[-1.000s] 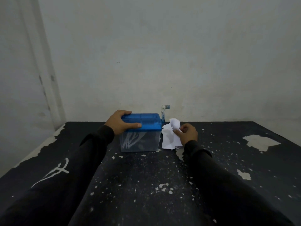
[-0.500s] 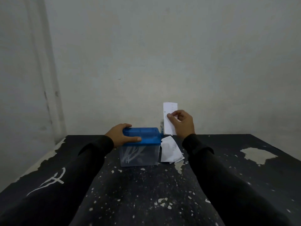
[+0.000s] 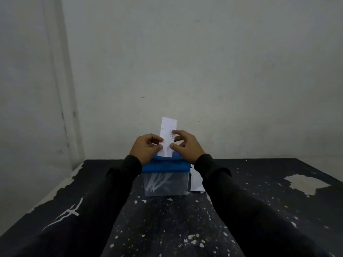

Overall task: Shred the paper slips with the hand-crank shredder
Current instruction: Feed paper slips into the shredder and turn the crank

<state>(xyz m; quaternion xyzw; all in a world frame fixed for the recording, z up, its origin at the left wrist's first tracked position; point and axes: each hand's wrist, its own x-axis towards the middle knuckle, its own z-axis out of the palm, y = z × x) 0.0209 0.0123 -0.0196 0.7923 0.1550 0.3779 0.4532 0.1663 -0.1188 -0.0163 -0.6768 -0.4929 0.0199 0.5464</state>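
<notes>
**Slip poised over the shredder slot**

Hands met above the shredder (image 3: 166, 175). The left hand (image 3: 145, 148) pinched the left edge of the paper slip (image 3: 168, 134) between thumb and curled fingers, and the right hand (image 3: 186, 146) pinched its right edge the same way. The slip stood upright between them, its lower end at the blue lid (image 3: 166, 166) of the shredder, seemingly at the feed slot, though the slot itself was hidden behind the hands.

Below the lid, the clear bin (image 3: 166, 183) of the shredder held a few pale shreds. Just right of the shredder lay the remaining paper slips (image 3: 195, 182), partly covered by the right sleeve. The shredder stood on the dark, flaked tabletop (image 3: 167, 229), near its far edge by the wall. The crank was not visible.

Judging from this, the risk lay in the feed: a slip entering crooked would likely crumple or jam at the slot. With neither hand steadying the shredder, a downward push could also tip or slide the light box. Letting go to reach the crank might leave the slip to flop out before the cutters caught it.
</notes>
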